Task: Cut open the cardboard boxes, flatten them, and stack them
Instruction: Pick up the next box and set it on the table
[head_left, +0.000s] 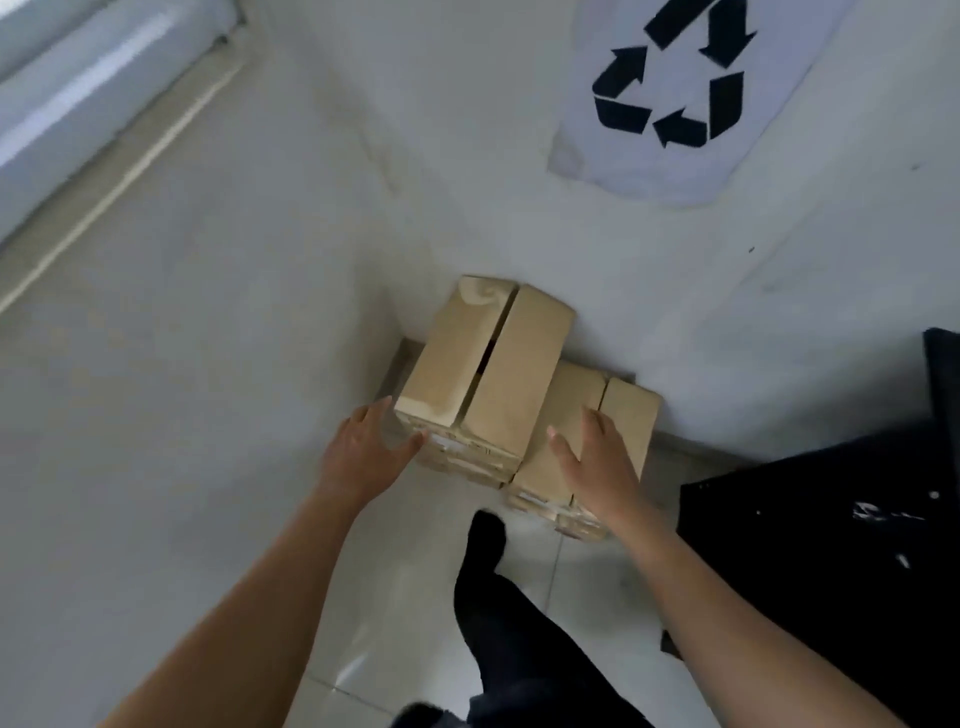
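A tall brown cardboard box (488, 364) stands in the corner of a white room, its top flaps slightly parted along the middle seam. A lower cardboard box (613, 410) sits right of it against the wall. My left hand (363, 452) reaches to the tall box's near left corner with fingers spread and thumb toward its front face. My right hand (597, 462) is spread flat over the lower box, beside the tall box's right side. Neither hand holds anything. No cutting tool is visible.
White walls close in behind and left of the boxes. A sheet with a black recycling symbol (675, 88) hangs on the wall above. A black table or cloth (831, 545) is at the right. My dark-clothed leg (498, 597) stands on the pale tiled floor.
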